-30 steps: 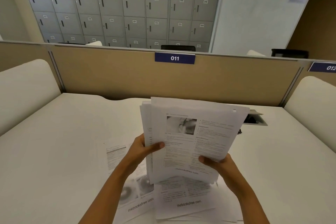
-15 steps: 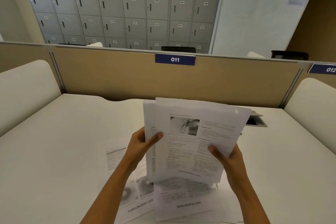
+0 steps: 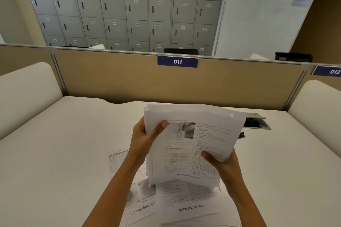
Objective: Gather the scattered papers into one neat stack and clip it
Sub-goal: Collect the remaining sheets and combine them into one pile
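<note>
I hold a stack of printed papers [image 3: 191, 145] upright above the white desk [image 3: 64, 153], its edges uneven. My left hand [image 3: 145, 138] grips the stack's upper left edge, thumb on the front page. My right hand [image 3: 221, 162] grips the lower right edge. Two loose printed sheets lie flat below: one sheet [image 3: 132, 195] under my left forearm, another sheet [image 3: 184, 202] near the front edge. A black binder clip [image 3: 242, 135] lies on the desk just right of the stack, partly hidden by it.
A tan partition [image 3: 110, 79] with an "011" label closes off the back of the desk. An open cable hatch [image 3: 257, 122] sits at the back right. White padded side panels [image 3: 25, 90] flank the desk on both sides.
My left hand has slid up the stack's left edge and my right hand has moved up with it. The stack sits a little higher and more squared.
</note>
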`<state>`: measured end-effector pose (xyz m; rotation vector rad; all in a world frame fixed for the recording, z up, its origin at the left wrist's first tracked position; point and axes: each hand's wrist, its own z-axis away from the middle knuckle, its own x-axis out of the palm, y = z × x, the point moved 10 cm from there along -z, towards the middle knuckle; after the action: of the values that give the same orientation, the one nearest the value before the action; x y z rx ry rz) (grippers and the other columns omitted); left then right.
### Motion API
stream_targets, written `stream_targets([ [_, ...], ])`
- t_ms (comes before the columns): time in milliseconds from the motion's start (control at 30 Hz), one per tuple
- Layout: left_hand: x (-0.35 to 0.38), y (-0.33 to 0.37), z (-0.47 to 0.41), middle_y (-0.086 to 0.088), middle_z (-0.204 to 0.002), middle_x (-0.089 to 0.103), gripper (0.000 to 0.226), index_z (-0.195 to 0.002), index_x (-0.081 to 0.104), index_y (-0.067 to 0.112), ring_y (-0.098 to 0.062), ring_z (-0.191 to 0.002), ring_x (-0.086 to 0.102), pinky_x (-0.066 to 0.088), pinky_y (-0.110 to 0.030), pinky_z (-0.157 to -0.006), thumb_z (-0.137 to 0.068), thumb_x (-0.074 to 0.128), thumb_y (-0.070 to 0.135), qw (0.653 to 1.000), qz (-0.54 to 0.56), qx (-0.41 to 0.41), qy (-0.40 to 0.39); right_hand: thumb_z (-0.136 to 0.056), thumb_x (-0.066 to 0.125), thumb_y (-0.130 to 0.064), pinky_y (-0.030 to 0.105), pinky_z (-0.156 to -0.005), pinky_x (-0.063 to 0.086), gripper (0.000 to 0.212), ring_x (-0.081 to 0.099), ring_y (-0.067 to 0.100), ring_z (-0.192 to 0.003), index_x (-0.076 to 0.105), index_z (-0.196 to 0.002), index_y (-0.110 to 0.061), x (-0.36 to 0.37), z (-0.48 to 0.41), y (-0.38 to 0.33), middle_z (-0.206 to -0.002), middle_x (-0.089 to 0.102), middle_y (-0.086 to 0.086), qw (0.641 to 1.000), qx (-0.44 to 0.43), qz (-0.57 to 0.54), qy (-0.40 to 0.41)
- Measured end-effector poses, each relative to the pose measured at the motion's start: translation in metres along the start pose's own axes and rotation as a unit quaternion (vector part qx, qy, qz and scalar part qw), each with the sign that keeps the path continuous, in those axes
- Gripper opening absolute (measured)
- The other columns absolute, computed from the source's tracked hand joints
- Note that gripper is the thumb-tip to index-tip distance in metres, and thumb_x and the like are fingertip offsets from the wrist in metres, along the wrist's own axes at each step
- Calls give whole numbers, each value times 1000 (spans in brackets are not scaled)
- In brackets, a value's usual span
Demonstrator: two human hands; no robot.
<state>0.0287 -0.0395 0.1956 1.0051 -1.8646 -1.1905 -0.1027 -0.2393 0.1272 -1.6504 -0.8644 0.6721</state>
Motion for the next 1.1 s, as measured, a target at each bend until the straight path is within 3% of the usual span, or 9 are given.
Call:
stream_targets([
  [233, 4, 46, -7, 11, -92, 71, 63, -102, 55, 27, -14, -83, 69, 56, -24, -60, -55, 70, 66, 995, 57, 79, -15, -48, 83, -43, 27, -64, 58, 66, 68, 15, -91, 57, -106, -24, -1, 4, -9, -96, 71, -8, 1000, -6, -10, 5],
  [300, 5, 51, -8, 7, -95, 73, 55, -96, 59, 26, -15, -83, 68, 55, -24, -59, -58, 70, 64, 994, 65, 89, -15, -48, 83, -41, 25, -61, 58, 64, 68, 17, -90, 57, -103, -23, -2, 5, -26, -93, 71, -10, 999, -33, -28, 17],
  [400, 5, 49, -8, 6, -98, 73, 37, -81, 64, 32, -17, -83, 68, 56, -26, -60, -61, 69, 62, 994, 66, 88, -14, -42, 80, -63, 23, -58, 56, 77, 70, 13, -84, 52, -105, -28, -5, 8, -61, -87, 70, -14, 993, -82, -66, 46],
  [533, 4, 47, -7, 8, -96, 73, 25, -76, 62, 34, -12, -79, 68, 55, -23, -58, -66, 67, 56, 994, 61, 93, -11, -71, 64, -57, 19, -59, 56, 41, 67, 9, -82, 52, -105, -39, -8, 18, -114, -92, 67, -17, 974, -196, -84, 76],
  [633, 4, 50, -5, 11, -94, 73, 35, -80, 59, 30, -10, -77, 68, 54, -20, -56, -64, 66, 60, 993, 48, 108, -4, -82, 65, -31, 19, -60, 55, 23, 66, 9, -85, 55, -99, -44, -10, 23, -127, -94, 68, -16, 964, -236, -70, 101],
  [800, -1, 43, -3, 11, -91, 67, 51, -93, 54, 29, -14, -82, 68, 55, -22, -58, -59, 69, 64, 992, 31, 119, 1, -73, 66, -19, 21, -65, 58, 55, 64, 3, -95, 48, -109, -56, -8, 21, -108, -99, 60, -28, 972, -205, -19, 111],
  [933, 1, 28, -4, 22, -92, 63, 65, -109, 48, 35, -9, -87, 66, 57, -23, -62, -55, 74, 59, 996, 11, 89, -17, -71, 70, -22, 23, -65, 58, 73, 63, 9, -97, 36, -134, -37, -9, 16, -80, -102, 62, -19, 983, -151, -9, 104],
  [1000, 2, 15, -5, 17, -93, 65, 66, -111, 48, 35, -10, -89, 66, 58, -26, -64, -54, 77, 50, 998, 17, 52, -30, -67, 73, -30, 20, -64, 57, 71, 63, 8, -95, 40, -129, -31, -9, 13, -68, -99, 63, -21, 988, -126, -9, 90],
  [1100, 3, -12, -4, 12, -88, 71, 73, -102, 57, 32, -14, -85, 69, 58, -27, -64, -40, 77, 66, 998, -12, -21, -59, -55, 78, -55, 21, -64, 57, 65, 65, 9, -93, 50, -110, -35, -7, 9, -47, -97, 66, -18, 995, -82, -3, 62],
])
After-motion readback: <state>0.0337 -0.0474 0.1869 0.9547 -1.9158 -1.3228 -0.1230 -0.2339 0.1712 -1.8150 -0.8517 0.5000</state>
